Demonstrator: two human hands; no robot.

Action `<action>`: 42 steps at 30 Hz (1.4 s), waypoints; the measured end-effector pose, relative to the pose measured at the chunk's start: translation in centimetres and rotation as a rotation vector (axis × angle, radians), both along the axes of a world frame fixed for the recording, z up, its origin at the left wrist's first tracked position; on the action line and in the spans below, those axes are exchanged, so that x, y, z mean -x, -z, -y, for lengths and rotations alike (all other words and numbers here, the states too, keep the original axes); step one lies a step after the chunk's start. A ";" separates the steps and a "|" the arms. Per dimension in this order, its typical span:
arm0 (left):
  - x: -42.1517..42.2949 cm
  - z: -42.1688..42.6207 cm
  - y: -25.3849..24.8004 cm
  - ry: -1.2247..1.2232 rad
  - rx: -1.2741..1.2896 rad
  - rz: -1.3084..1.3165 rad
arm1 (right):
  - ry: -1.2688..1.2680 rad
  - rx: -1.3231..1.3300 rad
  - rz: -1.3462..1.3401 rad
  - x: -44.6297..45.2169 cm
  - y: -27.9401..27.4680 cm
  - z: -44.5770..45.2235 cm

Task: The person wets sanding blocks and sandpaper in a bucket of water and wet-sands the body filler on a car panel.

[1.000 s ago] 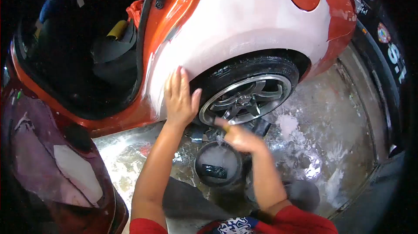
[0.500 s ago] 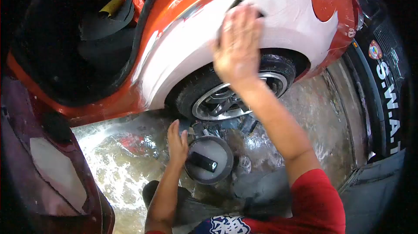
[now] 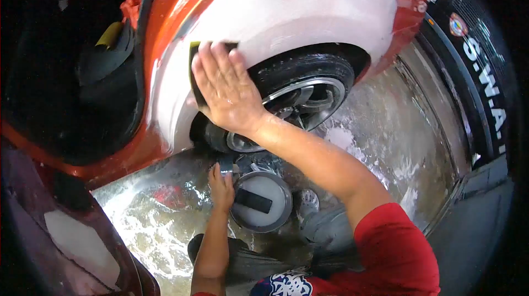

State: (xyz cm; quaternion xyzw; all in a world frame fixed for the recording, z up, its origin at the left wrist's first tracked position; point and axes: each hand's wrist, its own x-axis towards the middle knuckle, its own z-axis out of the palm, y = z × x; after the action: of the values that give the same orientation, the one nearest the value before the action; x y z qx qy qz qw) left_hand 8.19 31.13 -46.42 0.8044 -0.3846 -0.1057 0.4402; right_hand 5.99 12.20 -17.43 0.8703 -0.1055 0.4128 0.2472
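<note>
My right hand (image 3: 228, 95) lies flat over a dark sheet of sandpaper (image 3: 194, 78) with a yellow edge, pressing it on the pale fender (image 3: 281, 4) of a red car. The hand covers most of the sheet, which sits at the left of the wheel arch. Lower down, my left hand (image 3: 221, 188) hangs by the bucket rim with its fingers apart and nothing in it. The round bucket (image 3: 288, 208) contains milky water, and a black rectangular block (image 3: 253, 201) lies in it.
The wheel (image 3: 308, 97) stands just above the bucket. Wet concrete floor (image 3: 154, 213) surrounds my feet. A dark red panel with a pale patch (image 3: 82, 243) is at lower left, and a black vehicle with white lettering (image 3: 485, 81) at right. The car's doorway (image 3: 82, 114) opens at upper left.
My right hand has slid the sandpaper left and down along the fender, from above the wheel to the arch's left side. My left hand stays near the bucket. The view has shifted slightly.
</note>
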 end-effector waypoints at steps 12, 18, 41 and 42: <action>1.0 -1.3 2.9 0.097 -0.256 -0.163 | -0.093 -0.353 0.515 1.0 -1.1 2.8; 1.4 -1.2 4.4 0.052 -0.255 -0.214 | 0.048 -0.059 0.458 10.9 -2.7 13.2; 2.0 -0.8 2.6 0.048 -0.268 -0.012 | -0.170 -0.352 0.467 0.9 0.4 1.9; 2.4 -1.1 2.7 0.026 -0.273 0.001 | -0.155 -0.315 0.135 0.2 2.4 -0.2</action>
State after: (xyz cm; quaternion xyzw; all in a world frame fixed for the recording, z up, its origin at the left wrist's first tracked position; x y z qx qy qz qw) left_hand 5.82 32.28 -49.07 0.8517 -0.3774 -0.1626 0.3251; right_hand 5.76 12.37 -19.81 0.8741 -0.1177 0.4664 0.0679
